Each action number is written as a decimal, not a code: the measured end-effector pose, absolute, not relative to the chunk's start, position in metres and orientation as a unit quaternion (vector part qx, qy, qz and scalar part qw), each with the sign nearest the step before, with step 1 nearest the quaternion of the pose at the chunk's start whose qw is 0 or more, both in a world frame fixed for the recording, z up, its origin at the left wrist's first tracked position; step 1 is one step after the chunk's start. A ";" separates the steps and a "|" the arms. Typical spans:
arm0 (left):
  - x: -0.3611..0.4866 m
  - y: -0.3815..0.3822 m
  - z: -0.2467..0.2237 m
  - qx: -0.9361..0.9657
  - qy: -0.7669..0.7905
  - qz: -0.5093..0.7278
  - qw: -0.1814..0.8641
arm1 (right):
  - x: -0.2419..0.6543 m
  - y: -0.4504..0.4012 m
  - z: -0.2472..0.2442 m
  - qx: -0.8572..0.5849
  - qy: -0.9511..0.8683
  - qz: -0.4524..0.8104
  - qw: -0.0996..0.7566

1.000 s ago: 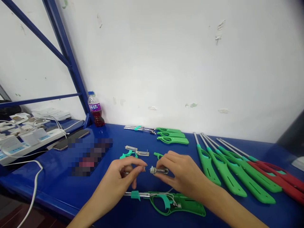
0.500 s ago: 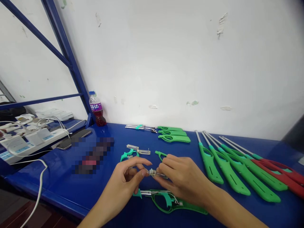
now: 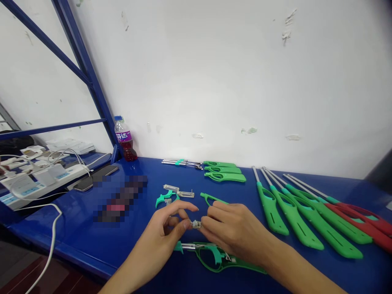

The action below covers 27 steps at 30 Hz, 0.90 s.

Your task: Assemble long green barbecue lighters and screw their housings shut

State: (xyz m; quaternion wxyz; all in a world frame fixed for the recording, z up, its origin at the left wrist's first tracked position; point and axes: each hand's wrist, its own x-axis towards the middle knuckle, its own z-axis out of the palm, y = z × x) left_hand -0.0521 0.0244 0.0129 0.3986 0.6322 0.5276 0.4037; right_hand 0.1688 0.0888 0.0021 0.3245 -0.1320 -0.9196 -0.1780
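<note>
- Since a second ago the left hand (image 3: pixel 162 228) has closed the gap to the right hand (image 3: pixel 229 224), and its thumb now meets the near end of the small clear plastic part with a pale tip (image 3: pixel 196 224).
- The right hand's fingers are pinched tight on that part, hiding most of its length. It is held over the middle of the glossy blue tabletop (image 3: pixel 190 179).
- The left hand's index finger is raised clear of the thumb, so its grip is partly spread; whether it has hold of anything small, I cannot tell.
- Toward the front edge, below the hands, lies an open green plastic lighter shell (image 3: pixel 241 265) with a silver metal tube (image 3: pixel 189 246) and a curved turquoise plastic trigger (image 3: pixel 218 256).
- Beyond the left hand are two clear rectangular plastic pieces (image 3: pixel 185 194) and curved turquoise plastic pieces (image 3: pixel 161 200).
- A slim green plastic piece (image 3: pixel 211 199) is partly covered by the right hand.
- Along the back edge: thin silver metal rods with a turquoise band (image 3: pixel 174 162), then three green plastic handle shells (image 3: pixel 228 177) in a stack of rows.
- Toward the right edge, long-necked green lighters (image 3: pixel 298 228) fan out beside red ones (image 3: pixel 363 220).
- Near the back-left corner stands a purple-labelled bottle of dark red drink (image 3: pixel 125 143).
</note>
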 end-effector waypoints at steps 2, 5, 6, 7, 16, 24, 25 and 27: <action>-0.055 0.025 0.011 0.636 0.516 0.392 0.419 | 0.168 0.088 0.002 -0.126 -0.919 -0.183 0.326; -0.059 0.025 0.011 0.629 0.492 0.381 0.466 | 0.167 0.086 0.001 -0.118 -0.915 -0.193 0.334; -0.060 0.025 0.011 0.626 0.487 0.380 0.476 | 0.166 0.085 0.000 -0.117 -0.913 -0.197 0.338; -0.061 0.025 0.011 0.624 0.484 0.379 0.483 | 0.166 0.084 0.000 -0.115 -0.911 -0.201 0.342; -0.066 0.027 0.015 0.616 0.470 0.373 0.510 | 0.163 0.081 -0.001 -0.103 -0.900 -0.222 0.361; -0.060 0.021 0.013 0.607 0.447 0.397 0.525 | 0.159 0.075 0.000 -0.093 -0.897 -0.249 0.353; -0.058 0.019 0.013 0.609 0.456 0.395 0.515 | 0.159 0.074 0.000 -0.091 -0.898 -0.251 0.351; -0.055 0.014 0.015 0.612 0.476 0.389 0.497 | 0.158 0.072 0.001 -0.088 -0.899 -0.252 0.348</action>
